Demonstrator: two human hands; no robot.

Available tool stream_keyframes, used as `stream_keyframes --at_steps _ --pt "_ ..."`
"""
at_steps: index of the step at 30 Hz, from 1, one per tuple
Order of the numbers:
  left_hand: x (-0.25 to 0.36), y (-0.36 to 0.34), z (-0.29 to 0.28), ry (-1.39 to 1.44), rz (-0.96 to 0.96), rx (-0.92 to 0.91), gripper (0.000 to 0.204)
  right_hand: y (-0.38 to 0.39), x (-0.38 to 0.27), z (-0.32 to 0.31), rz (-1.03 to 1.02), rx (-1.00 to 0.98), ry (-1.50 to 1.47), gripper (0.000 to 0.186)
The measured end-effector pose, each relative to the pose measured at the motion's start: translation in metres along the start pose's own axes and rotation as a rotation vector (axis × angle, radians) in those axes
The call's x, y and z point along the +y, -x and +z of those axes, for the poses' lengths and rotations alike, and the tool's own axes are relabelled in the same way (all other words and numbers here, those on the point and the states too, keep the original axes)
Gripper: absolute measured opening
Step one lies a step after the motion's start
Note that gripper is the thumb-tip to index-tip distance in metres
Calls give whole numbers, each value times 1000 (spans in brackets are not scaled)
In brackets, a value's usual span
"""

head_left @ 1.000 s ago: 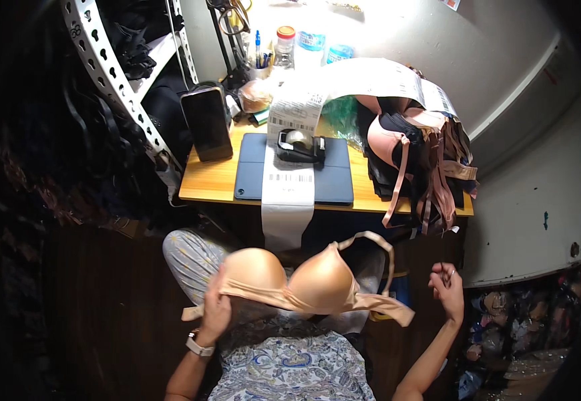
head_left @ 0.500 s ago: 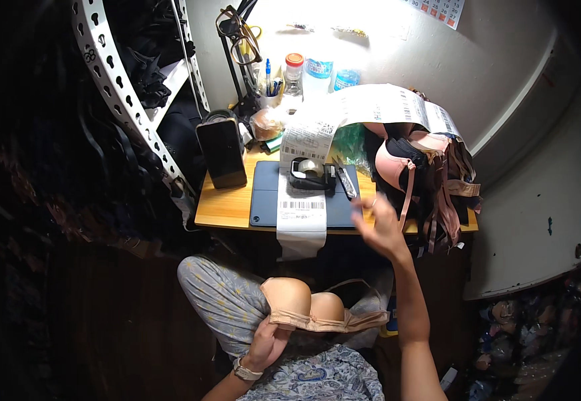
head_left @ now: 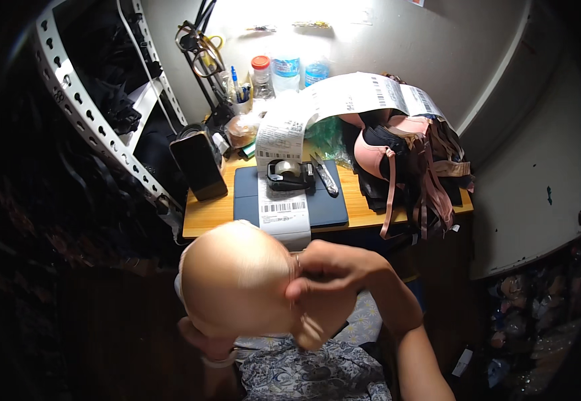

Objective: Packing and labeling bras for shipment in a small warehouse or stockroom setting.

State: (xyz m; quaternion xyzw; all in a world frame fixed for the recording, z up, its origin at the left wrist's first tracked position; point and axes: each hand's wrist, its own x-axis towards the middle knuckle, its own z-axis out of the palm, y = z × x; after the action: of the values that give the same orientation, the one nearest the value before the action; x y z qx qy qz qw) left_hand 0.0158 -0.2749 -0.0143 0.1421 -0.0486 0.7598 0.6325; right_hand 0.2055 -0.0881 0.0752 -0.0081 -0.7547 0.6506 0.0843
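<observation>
Now that the right hand (head_left: pixel 334 264) is back from above the worktop (head_left: pixel 204 217), both of this person's hands are working at the beige bra (head_left: pixel 237 281). Half a second ago it was sitting low over the lap, with only the left hand (head_left: pixel 205 341) on it; now it is hanging in the air just before the worktop's near edge, one cup bulging upward. The right hand is gripping it, thumb and fingers pinching fabric beside that cup. The left hand is touching the cup's lower rim, but the cup is hiding most of it, so I can't tell how its fingers are closing. The utility knife (head_left: pixel 328 179) is lying on the slate-blue tablet case (head_left: pixel 330 212), which, I'd judge, is leaving the right hand free for plain two-handed handling.

The cup is looking smooth and domed, taking a soft sheen from the light, while a blurred strap or band end is dangling below the right hand. A white paper strip (head_left: pixel 284 212) is running limply over the case, a squat black tape dispenser (head_left: pixel 280 182) sitting on it. On the right, a heap of bras (head_left: pixel 372 160) in pink, black and brown is slumping, straps trailing in loose loops, and crinkled green plastic (head_left: pixel 330 142) is glinting beside it.
</observation>
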Motion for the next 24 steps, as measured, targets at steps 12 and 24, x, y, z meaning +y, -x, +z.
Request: stream_keyframes --at_steps 12,24 --pt "-90 55 -144 -1016 -774 347 58 162 203 76 590 -37 437 44" --pt "-94 40 -115 -2234 -909 152 92 168 329 -75 771 1372 568 14"
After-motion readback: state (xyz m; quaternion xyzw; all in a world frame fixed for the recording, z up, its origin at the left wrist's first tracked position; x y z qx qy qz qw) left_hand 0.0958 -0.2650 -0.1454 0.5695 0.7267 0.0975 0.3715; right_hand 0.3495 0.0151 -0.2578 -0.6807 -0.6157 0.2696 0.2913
